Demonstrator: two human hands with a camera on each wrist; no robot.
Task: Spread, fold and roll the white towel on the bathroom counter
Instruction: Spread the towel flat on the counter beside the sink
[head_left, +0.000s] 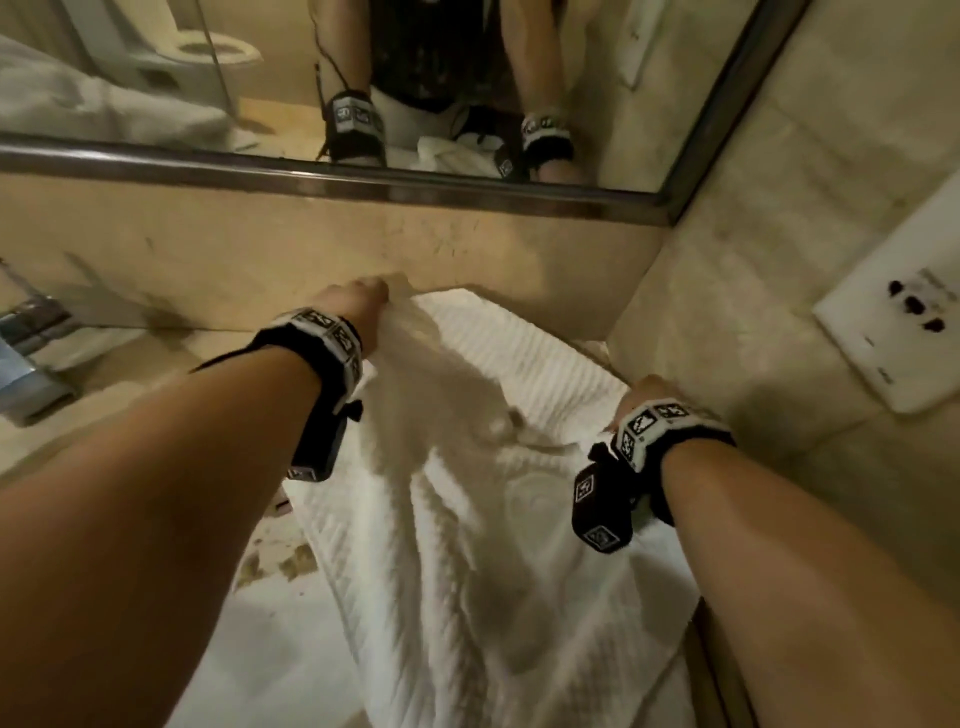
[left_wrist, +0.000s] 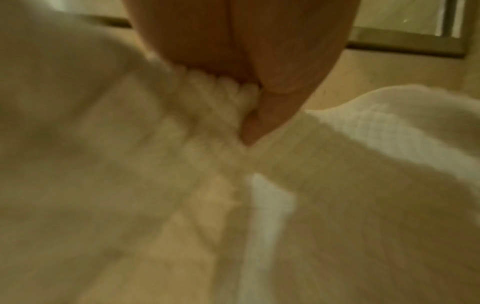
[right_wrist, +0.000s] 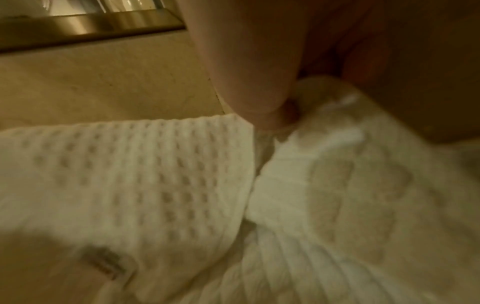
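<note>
A white waffle-weave towel (head_left: 467, 545) lies rumpled on the beige counter (head_left: 171, 358) in the right corner, its near end hanging over the front edge. My left hand (head_left: 363, 296) pinches a towel edge (left_wrist: 215, 90) and holds it raised near the back wall. My right hand (head_left: 649, 392) pinches another towel edge (right_wrist: 311, 92) at the right side, close to the side wall. Between the hands the cloth (right_wrist: 130, 174) sags in folds. Both sets of fingertips are partly buried in fabric.
A framed mirror (head_left: 363, 182) runs along the back wall above the counter. A white wall socket plate (head_left: 904, 322) sits on the right wall. A metal fixture (head_left: 31, 332) stands at the far left of the counter. Bare counter shows left of the towel.
</note>
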